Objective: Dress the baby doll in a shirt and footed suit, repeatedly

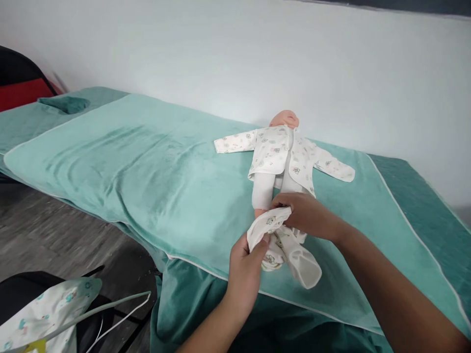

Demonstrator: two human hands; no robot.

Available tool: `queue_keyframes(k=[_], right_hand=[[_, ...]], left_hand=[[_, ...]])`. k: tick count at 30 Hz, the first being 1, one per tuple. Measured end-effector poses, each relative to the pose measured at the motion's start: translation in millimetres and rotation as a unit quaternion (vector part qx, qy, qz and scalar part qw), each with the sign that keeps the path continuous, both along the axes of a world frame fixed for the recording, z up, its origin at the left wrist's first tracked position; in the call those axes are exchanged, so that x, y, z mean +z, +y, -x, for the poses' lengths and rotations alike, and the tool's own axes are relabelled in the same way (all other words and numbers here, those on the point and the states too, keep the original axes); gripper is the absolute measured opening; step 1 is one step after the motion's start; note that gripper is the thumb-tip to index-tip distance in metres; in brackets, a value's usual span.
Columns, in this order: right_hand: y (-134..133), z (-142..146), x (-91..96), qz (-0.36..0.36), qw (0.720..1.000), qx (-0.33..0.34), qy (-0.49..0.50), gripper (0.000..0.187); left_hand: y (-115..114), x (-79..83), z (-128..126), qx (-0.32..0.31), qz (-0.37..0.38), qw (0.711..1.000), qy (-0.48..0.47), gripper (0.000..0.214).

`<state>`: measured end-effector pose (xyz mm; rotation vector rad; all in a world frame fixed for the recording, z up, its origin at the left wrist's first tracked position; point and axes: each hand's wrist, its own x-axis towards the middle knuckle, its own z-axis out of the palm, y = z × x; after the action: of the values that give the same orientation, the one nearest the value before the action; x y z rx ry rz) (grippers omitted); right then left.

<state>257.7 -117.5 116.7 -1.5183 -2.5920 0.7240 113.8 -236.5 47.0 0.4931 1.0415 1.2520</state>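
A baby doll [285, 118] lies on its back on a green bed cover, head toward the wall. It wears a white printed jacket [270, 149] with both sleeves spread out and the front parted. At the doll's lower legs, white printed baby pants [270, 221] are bunched up. My left hand [246, 267] grips their near edge between thumb and fingers. My right hand [303, 213] pinches the same cloth on the far side, by the doll's feet, which are mostly hidden. One pant leg [303, 267] hangs toward me with its opening showing.
The green cover [176, 162] spreads over a long bed against a white wall [191, 59]. Left of the bed, a black chair [106, 314] bears a printed cloth [47, 314] and a thin hanger-like bar [110, 304]. A red item [25, 93] shows at far left.
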Motion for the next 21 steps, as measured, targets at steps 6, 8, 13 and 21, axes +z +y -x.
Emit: queue_keyframes(k=[6,8,13,21], right_hand=[[0,3,-4.5,-0.036,0.998,0.027,-0.039,0.012],[0,3,-5.6,-0.040,0.998,0.029,-0.046,0.013],[0,3,-7.6,-0.047,0.997,0.040,-0.048,0.011],[-1,6,-2.7,-0.050,0.995,0.070,-0.051,0.013]], left_hand=[[5,-8.5,8,0.006,0.003,0.999,0.043,0.037],[7,-11.0,10,0.009,0.002,0.999,0.031,0.041],[14,-11.9,15,-0.002,-0.001,1.000,-0.001,0.047],[19,-16.5,19,-0.038,-0.008,0.996,0.076,0.045]])
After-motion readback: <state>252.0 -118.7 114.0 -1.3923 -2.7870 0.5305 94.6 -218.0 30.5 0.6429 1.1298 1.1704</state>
